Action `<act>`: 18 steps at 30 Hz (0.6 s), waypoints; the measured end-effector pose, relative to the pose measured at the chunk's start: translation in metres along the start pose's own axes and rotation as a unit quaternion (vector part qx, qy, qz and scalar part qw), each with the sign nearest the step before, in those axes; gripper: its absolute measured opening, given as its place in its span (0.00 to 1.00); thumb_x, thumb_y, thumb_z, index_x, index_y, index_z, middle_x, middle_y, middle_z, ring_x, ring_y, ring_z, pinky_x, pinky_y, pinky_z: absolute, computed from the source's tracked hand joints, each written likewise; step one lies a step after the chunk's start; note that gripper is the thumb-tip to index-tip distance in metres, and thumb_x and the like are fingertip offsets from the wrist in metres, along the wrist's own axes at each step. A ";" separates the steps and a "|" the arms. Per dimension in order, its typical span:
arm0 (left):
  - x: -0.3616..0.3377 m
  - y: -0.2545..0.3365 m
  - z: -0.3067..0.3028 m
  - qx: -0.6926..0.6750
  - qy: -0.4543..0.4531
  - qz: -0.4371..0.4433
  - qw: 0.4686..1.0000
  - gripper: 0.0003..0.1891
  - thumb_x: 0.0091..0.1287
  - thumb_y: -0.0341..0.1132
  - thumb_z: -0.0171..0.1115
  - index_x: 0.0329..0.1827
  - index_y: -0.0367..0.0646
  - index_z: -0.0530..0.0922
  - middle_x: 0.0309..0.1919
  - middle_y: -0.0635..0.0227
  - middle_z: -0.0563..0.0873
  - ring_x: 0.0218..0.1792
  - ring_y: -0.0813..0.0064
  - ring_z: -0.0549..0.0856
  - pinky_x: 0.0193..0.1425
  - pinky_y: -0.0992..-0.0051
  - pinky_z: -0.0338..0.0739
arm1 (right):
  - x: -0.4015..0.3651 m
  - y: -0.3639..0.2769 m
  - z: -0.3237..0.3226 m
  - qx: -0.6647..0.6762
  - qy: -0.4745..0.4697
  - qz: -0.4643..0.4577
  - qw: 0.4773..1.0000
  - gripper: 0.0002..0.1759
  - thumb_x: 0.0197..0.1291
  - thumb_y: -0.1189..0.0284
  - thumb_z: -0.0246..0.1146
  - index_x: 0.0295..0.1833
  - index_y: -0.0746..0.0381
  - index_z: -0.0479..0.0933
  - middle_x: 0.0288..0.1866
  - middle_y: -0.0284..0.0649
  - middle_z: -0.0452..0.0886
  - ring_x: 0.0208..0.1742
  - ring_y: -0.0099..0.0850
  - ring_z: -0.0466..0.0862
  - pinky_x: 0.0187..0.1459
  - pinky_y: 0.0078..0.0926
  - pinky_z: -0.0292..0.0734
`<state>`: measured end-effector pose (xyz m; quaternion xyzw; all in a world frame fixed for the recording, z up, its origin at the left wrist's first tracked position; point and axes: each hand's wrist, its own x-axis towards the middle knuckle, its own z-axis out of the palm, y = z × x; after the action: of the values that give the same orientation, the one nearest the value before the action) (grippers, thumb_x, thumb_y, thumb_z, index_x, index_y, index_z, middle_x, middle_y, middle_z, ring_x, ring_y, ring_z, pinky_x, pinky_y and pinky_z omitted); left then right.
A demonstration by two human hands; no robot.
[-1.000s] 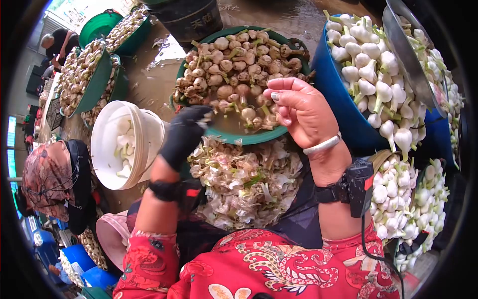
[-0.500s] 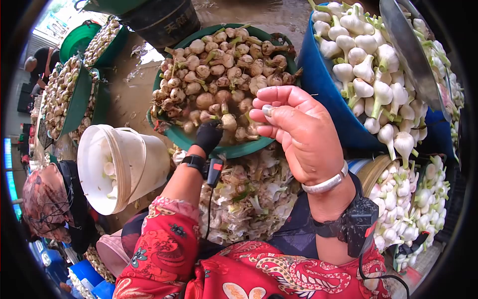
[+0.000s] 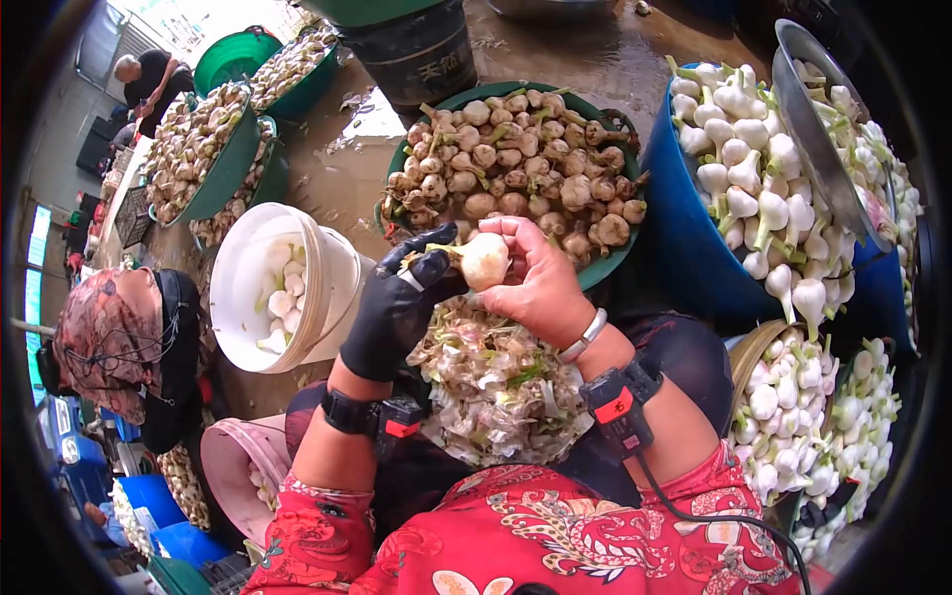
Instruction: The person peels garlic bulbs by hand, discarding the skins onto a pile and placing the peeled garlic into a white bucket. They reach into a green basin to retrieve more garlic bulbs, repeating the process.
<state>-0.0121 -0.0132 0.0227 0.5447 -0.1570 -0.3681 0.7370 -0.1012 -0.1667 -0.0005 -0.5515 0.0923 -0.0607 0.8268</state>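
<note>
My left hand (image 3: 392, 302), in a black glove, is closed on the stem of a garlic bulb (image 3: 485, 262). The bare fingers of my right hand (image 3: 540, 288) wrap round the bulb's other side, thumb below it. Just beyond both hands is a green tub (image 3: 607, 268) heaped with brownish unpeeled garlic (image 3: 516, 169). Under my hands lies a pile of peeled garlic skins (image 3: 501, 397). A white bucket (image 3: 337, 288), lying tilted to the left, has several peeled bulbs (image 3: 288, 302) inside.
On the right, a blue tub (image 3: 684, 228) brims with white garlic, with a metal basin (image 3: 823, 109) leaning on it. More white garlic (image 3: 783, 416) lies below. A pink bucket (image 3: 233, 466) stands at lower left, near a person in a patterned head covering (image 3: 109, 337). A black bucket (image 3: 421, 59) is behind.
My left hand has come up out of the green tub with a garlic bulb. My right hand, open before, has moved left and down and closed round the bulb. The view has shifted.
</note>
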 end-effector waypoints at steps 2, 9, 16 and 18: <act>0.002 -0.004 0.004 -0.048 0.006 -0.001 0.999 0.24 0.69 0.40 0.58 0.63 0.33 0.69 0.51 0.59 0.80 0.50 0.66 0.83 0.55 0.67 0.79 | 0.003 0.007 0.005 -0.089 0.055 -0.098 0.990 0.36 0.38 0.83 0.70 0.58 0.60 0.68 0.45 0.35 0.79 0.44 0.22 0.80 0.45 0.23 0.79; 0.007 -0.018 0.002 0.171 0.026 0.104 0.979 0.09 0.69 0.32 0.56 0.43 0.34 0.77 0.36 0.65 0.82 0.36 0.74 0.84 0.40 0.71 0.80 | 0.001 0.013 0.003 -0.054 0.092 -0.096 0.990 0.35 0.39 0.84 0.71 0.57 0.61 0.69 0.45 0.35 0.78 0.44 0.23 0.80 0.46 0.24 0.80; 0.000 -0.006 0.003 0.169 -0.023 0.076 0.982 0.09 0.69 0.30 0.54 0.43 0.31 0.76 0.36 0.61 0.82 0.37 0.72 0.85 0.43 0.71 0.83 | -0.002 0.005 -0.007 0.075 0.067 -0.015 0.995 0.35 0.45 0.84 0.69 0.61 0.63 0.66 0.48 0.36 0.77 0.48 0.26 0.79 0.50 0.25 0.78; 0.001 -0.005 0.005 0.236 -0.051 0.104 0.965 0.13 0.69 0.35 0.57 0.47 0.31 0.76 0.38 0.61 0.83 0.39 0.72 0.85 0.44 0.71 0.82 | -0.001 0.006 -0.006 0.058 0.070 -0.034 0.995 0.35 0.45 0.85 0.69 0.61 0.63 0.66 0.48 0.36 0.77 0.48 0.26 0.79 0.51 0.25 0.78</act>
<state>-0.0163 -0.0182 0.0196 0.6643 -0.3330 -0.2691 0.6127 -0.1037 -0.1691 -0.0081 -0.5000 0.1275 -0.1322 0.8463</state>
